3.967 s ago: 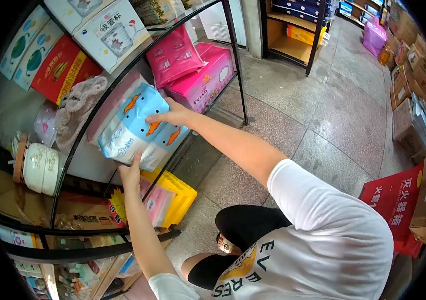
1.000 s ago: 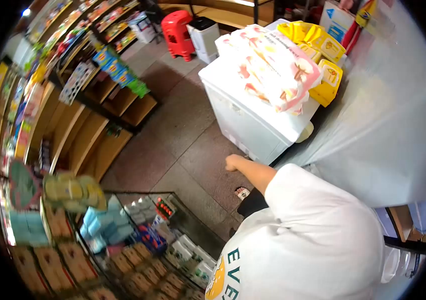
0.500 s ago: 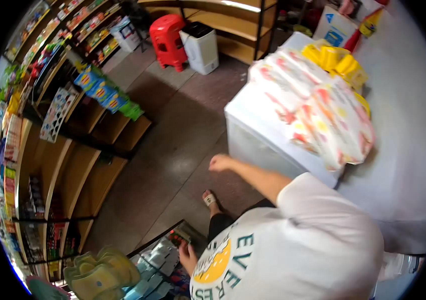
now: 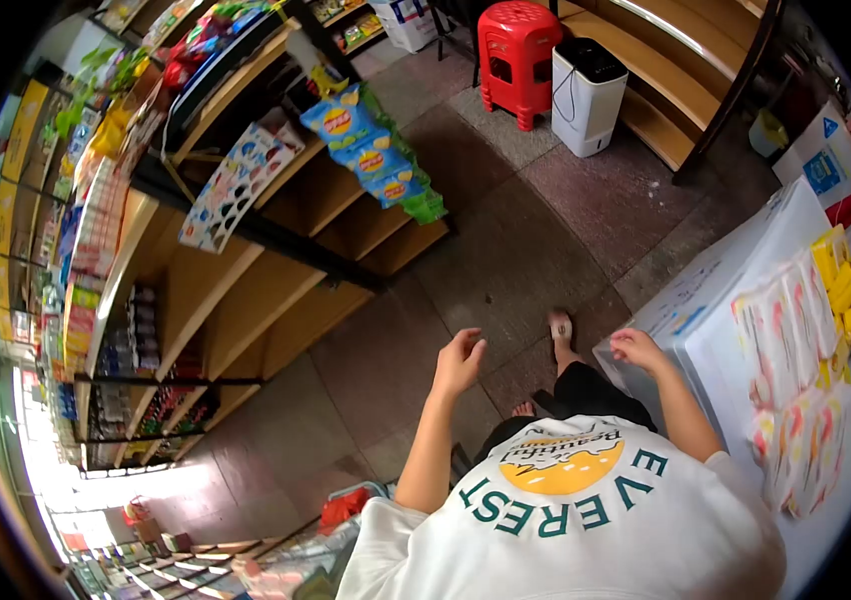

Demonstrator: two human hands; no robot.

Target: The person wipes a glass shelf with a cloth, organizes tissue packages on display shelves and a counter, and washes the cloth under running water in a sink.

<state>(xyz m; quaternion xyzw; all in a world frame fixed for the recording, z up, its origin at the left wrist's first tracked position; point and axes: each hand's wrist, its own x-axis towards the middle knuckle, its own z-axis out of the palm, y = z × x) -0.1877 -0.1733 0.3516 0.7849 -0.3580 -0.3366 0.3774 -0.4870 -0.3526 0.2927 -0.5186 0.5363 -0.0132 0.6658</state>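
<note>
My left hand (image 4: 461, 361) hangs in front of my body over the tiled floor (image 4: 376, 375), fingers loosely bent and apart, holding nothing. At the right, my right hand (image 4: 637, 349) is held out with loosely curled fingers and nothing visible in it. It is nearest to a white chest-like counter (image 4: 691, 290); whether it touches the side cannot be made out. On that counter lie white packs with pink and yellow prints (image 4: 786, 335) and several yellow packs (image 4: 846, 290). Shelves with bare wooden boards (image 4: 236, 300) stand to the left of my left hand.
Blue chip bags (image 4: 371, 150) hang from the shelf end beside a dotted sheet (image 4: 241, 185). Farther off are a red plastic stool (image 4: 518, 60), a white bin-like appliance (image 4: 589, 100) and another wooden shelf (image 4: 646, 75). Bottles (image 4: 144, 330) stand on the left shelves.
My view has turned, so the counter and packs now sit farther right. My left hand has come away from the goods at the lower left and swung forward, into the open.
</note>
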